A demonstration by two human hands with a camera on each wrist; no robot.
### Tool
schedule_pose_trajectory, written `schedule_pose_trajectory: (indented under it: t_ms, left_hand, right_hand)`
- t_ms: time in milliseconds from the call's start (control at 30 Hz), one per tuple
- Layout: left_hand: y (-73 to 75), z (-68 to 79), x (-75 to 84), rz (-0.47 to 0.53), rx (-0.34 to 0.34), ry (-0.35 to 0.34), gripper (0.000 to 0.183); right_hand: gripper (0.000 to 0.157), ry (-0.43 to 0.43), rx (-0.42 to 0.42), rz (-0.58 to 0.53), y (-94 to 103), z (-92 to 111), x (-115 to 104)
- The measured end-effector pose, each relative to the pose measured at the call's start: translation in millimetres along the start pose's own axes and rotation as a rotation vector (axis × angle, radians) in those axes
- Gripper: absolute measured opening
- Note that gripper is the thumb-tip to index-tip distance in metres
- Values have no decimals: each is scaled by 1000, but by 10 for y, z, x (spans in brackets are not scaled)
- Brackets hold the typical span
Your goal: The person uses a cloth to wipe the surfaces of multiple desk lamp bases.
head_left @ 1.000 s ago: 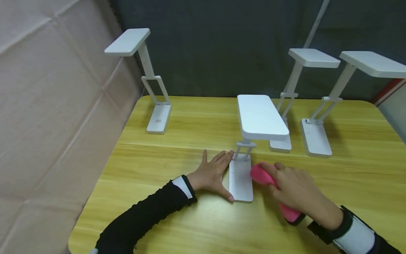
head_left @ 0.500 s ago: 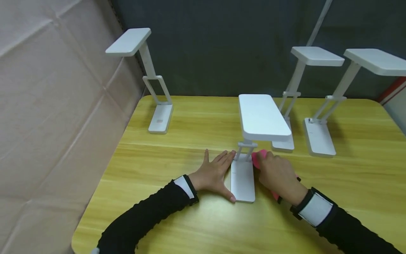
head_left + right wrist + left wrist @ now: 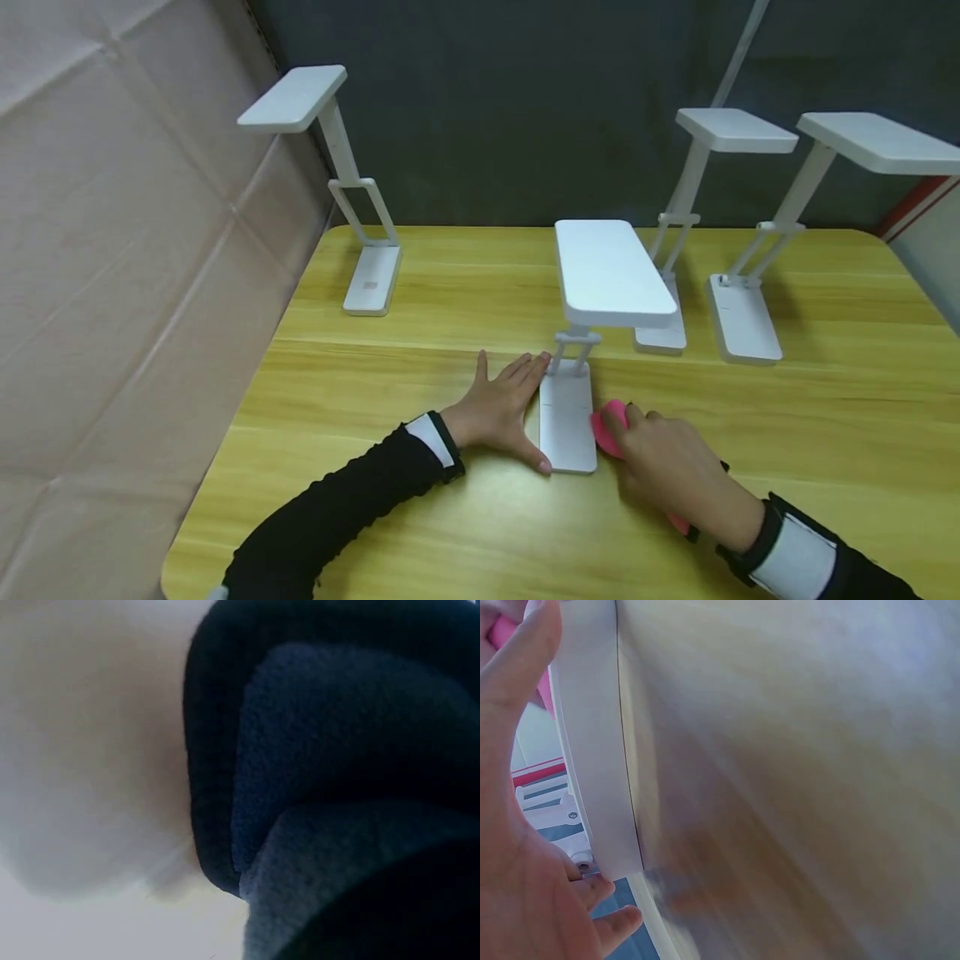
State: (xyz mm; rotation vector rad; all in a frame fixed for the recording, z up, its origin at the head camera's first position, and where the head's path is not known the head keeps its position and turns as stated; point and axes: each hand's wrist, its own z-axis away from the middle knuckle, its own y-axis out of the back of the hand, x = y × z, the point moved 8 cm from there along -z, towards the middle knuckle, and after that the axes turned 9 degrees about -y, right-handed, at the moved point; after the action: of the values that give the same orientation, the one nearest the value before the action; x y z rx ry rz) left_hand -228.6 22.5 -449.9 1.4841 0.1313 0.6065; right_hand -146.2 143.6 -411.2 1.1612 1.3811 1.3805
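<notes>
A white folding desk lamp [image 3: 611,279] stands upright on the table in the head view. My left hand [image 3: 501,412] lies spread along the left side of its base [image 3: 567,425], thumb at the front corner and fingertips near the hinge. In the left wrist view, thumb and fingers of this hand [image 3: 514,825] touch the base's two ends. My right hand [image 3: 675,467] grips a pink cloth [image 3: 611,425] with black edging, against the base's right side. The hand covers most of the cloth. Dark grey fabric with a black bound edge [image 3: 330,735] fills much of the right wrist view.
Similar white lamps stand farther back: one at the left [image 3: 372,279], one behind the middle lamp [image 3: 660,325] and one at the right [image 3: 745,321]. A dark screen [image 3: 487,117] rises behind the wooden table [image 3: 420,533]; a pale padded wall [image 3: 127,292] borders its left.
My right hand slid the pink cloth forward along the base's right side to near the hinge, then drew it back toward the front. The left hand and lamp stay in place.
</notes>
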Motion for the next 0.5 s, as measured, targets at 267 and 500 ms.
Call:
schedule_pose_trajectory:
  t_ms: [267, 500]
  left_hand:
    - [-16, 10, 18, -3, 2, -8, 136]
    - [-3, 11, 20, -12, 0, -13, 135]
  right_hand:
    - [28, 67, 5, 25, 26, 202, -99]
    - [30, 182, 24, -61, 115, 343, -153]
